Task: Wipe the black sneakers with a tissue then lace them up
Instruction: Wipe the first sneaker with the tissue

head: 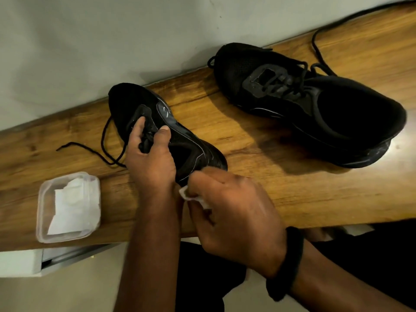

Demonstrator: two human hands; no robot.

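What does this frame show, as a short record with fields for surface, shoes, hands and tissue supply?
surface: wooden shelf against a wall
near sneaker: held, one lace end trailing loose
far sneaker: upright, untouched, laces loose
left hand: fingers grip the near sneaker's lace area
right hand: presses tissue against the near sneaker's heel
supply: clear container holding white tissues

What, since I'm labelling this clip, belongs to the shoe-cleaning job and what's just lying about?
Job: near sneaker, far sneaker, tissue in right hand, left hand gripping near sneaker, tub of tissues.
Lying about: white box below the bench, black wristband.
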